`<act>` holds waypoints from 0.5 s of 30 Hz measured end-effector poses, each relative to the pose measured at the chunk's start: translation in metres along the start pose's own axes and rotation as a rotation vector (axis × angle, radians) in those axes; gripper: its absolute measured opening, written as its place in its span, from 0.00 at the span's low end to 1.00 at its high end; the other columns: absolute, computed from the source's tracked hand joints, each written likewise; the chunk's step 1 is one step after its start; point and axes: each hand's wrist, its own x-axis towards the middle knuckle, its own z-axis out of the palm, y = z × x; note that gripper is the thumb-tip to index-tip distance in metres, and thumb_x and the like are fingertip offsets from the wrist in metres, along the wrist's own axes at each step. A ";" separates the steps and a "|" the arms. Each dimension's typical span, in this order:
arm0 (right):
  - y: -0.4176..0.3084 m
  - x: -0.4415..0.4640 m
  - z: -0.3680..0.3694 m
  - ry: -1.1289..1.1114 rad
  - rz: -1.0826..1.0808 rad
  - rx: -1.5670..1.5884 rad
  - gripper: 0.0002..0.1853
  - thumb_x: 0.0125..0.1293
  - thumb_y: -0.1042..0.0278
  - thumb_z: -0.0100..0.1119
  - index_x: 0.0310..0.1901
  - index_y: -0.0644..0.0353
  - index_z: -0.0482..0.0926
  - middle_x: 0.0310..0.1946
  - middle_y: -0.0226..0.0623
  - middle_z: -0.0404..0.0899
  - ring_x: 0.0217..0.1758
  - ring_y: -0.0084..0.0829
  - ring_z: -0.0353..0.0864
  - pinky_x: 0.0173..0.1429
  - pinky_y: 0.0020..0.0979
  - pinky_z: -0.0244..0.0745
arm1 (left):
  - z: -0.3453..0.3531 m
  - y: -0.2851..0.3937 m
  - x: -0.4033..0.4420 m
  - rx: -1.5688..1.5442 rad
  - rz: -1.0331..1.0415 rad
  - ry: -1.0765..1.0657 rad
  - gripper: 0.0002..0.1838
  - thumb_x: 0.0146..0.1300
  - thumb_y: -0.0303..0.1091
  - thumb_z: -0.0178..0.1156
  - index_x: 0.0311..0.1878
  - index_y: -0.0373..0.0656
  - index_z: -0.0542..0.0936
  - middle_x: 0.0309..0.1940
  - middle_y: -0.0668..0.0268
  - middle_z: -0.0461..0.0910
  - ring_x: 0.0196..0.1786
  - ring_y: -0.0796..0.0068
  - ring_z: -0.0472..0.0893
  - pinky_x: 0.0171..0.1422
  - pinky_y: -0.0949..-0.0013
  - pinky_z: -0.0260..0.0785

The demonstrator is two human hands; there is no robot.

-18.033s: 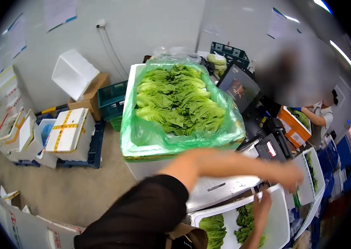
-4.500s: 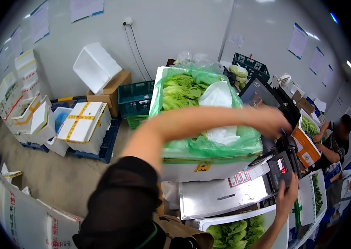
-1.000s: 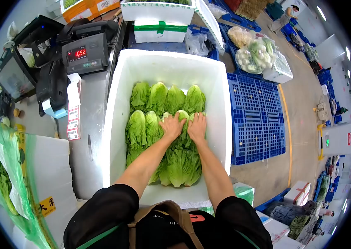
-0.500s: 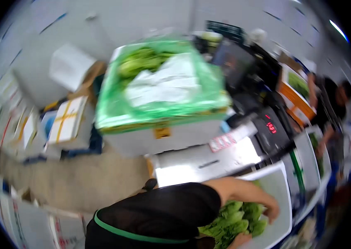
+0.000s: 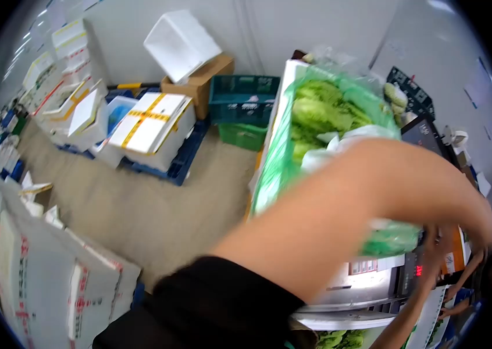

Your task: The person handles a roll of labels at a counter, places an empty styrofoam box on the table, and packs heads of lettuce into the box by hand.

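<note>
My left hand (image 5: pixel 480 230) is at the far right, at the end of the bare arm that crosses the view; blur hides its fingers. My right hand (image 5: pixel 437 250) is raised beside the scale display (image 5: pixel 419 271), its fingers looking apart with nothing visible between them. Behind my left forearm stands a foam box lined with a green plastic bag (image 5: pixel 278 174), holding lettuce (image 5: pixel 318 110) partly under a white sheet (image 5: pixel 339 139). More lettuce (image 5: pixel 345 339) shows in a white foam box (image 5: pixel 345 320) at the bottom.
A taped foam box (image 5: pixel 153 125) sits on a blue pallet (image 5: pixel 182 166). Dark green crate (image 5: pixel 243 99) and green crate (image 5: pixel 240 135) stand by the wall. Foam boxes (image 5: pixel 77 291) fill the lower left. A dark monitor (image 5: pixel 423 135) is on the right; another person's arms (image 5: pixel 461 288) show at lower right.
The view has swung left. Both hands have left the lettuce in the lower foam box; my left arm now stretches across the green-lined box and my right hand is up by the scale display.
</note>
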 end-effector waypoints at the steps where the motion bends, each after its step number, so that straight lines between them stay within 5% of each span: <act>1: -0.034 0.041 0.014 0.039 -0.123 -0.081 0.20 0.61 0.78 0.55 0.57 0.64 0.73 0.55 0.46 0.75 0.59 0.41 0.74 0.61 0.37 0.69 | -0.017 -0.034 -0.036 0.023 -0.084 -0.016 0.19 0.54 0.40 0.62 0.47 0.40 0.81 0.41 0.53 0.82 0.43 0.56 0.81 0.44 0.58 0.74; 4: -0.088 0.112 0.092 -0.017 -0.324 0.011 0.27 0.52 0.79 0.65 0.57 0.64 0.73 0.58 0.48 0.72 0.62 0.48 0.70 0.66 0.40 0.65 | -0.035 -0.206 -0.186 0.347 -0.497 -0.316 0.14 0.55 0.34 0.58 0.44 0.42 0.83 0.36 0.53 0.82 0.39 0.54 0.81 0.43 0.56 0.73; 5: -0.107 0.133 0.115 -0.091 -0.347 0.041 0.28 0.51 0.76 0.67 0.56 0.63 0.73 0.58 0.51 0.71 0.62 0.50 0.69 0.66 0.41 0.65 | -0.061 -0.208 -0.252 0.232 -0.587 -0.150 0.12 0.54 0.33 0.57 0.40 0.41 0.83 0.34 0.50 0.82 0.36 0.52 0.81 0.41 0.55 0.72; 8: -0.150 0.180 0.186 -0.323 -0.402 0.093 0.37 0.49 0.67 0.71 0.61 0.63 0.65 0.62 0.54 0.64 0.65 0.53 0.63 0.67 0.43 0.61 | -0.090 -0.245 -0.376 0.224 -1.062 -0.230 0.09 0.51 0.27 0.54 0.34 0.36 0.81 0.31 0.48 0.80 0.35 0.50 0.80 0.41 0.56 0.71; 10: -0.167 0.197 0.236 -0.362 -0.445 0.029 0.45 0.46 0.62 0.73 0.65 0.61 0.60 0.65 0.55 0.59 0.67 0.54 0.59 0.68 0.49 0.57 | -0.089 -0.278 -0.443 0.188 -1.142 -0.034 0.10 0.50 0.28 0.56 0.32 0.32 0.81 0.32 0.43 0.80 0.39 0.45 0.80 0.45 0.52 0.72; 12: -0.168 0.206 0.278 -0.286 -0.509 -0.074 0.50 0.43 0.60 0.75 0.67 0.59 0.57 0.64 0.53 0.59 0.67 0.53 0.58 0.67 0.53 0.56 | -0.095 -0.285 -0.460 0.491 -1.143 -0.171 0.10 0.50 0.30 0.59 0.35 0.38 0.84 0.37 0.50 0.82 0.42 0.49 0.81 0.46 0.53 0.74; 15: -0.166 0.212 0.302 -0.211 -0.513 -0.162 0.53 0.39 0.59 0.76 0.68 0.58 0.56 0.60 0.50 0.62 0.66 0.47 0.60 0.64 0.54 0.57 | -0.118 -0.266 -0.434 0.668 -1.171 -0.746 0.12 0.49 0.33 0.63 0.39 0.44 0.85 0.42 0.57 0.83 0.45 0.56 0.82 0.48 0.56 0.75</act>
